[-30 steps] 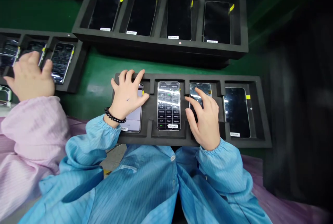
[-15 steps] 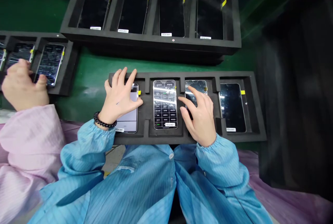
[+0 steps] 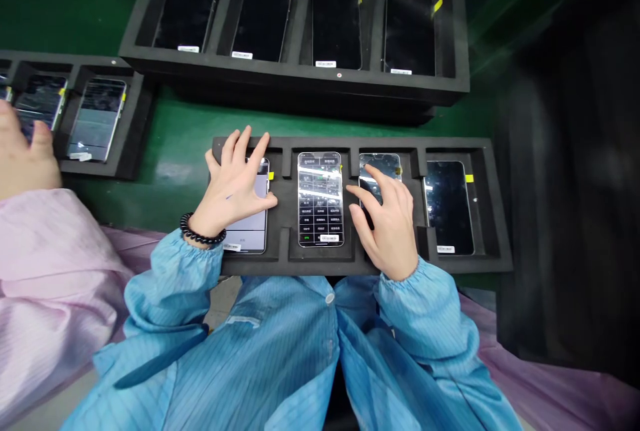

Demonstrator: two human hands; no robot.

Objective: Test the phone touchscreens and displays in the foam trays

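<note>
Phones (image 3: 321, 217), four, one seated flat in each compartment of the near tray (image 3: 320, 268); landmark for all places below.

Leftmost phone (image 3: 256, 234): near tray's left end; pale panel lit, upper part covered by the left hand (image 3: 235, 184). Grip: fingers and thumb spread wide, nothing held; contact cannot be told.

Second phone: near tray, left of its middle; menu of boxes lit, white label low on the screen.

Third phone (image 3: 384, 162): near tray, right of its middle; partly hidden by the right hand (image 3: 393, 217). Grip: fingers curved, thumb apart, nothing clamped; fingertip over the screen, touch uncertain.

Rightmost phone (image 3: 450, 211): near tray's right end; screen dark, yellow tab at its upper right.

Progress, as judged: work under way, probably on the third phone. Two screens plainly lit, one dark and likely outstanding; finished count cannot be told.

Also present: far tray (image 3: 300, 74), behind the near tray, four dark phones; left tray (image 3: 130, 117), left of it, co-worker's hand (image 3: 27, 157) alongside; green surface (image 3: 190, 144) beneath.
</note>
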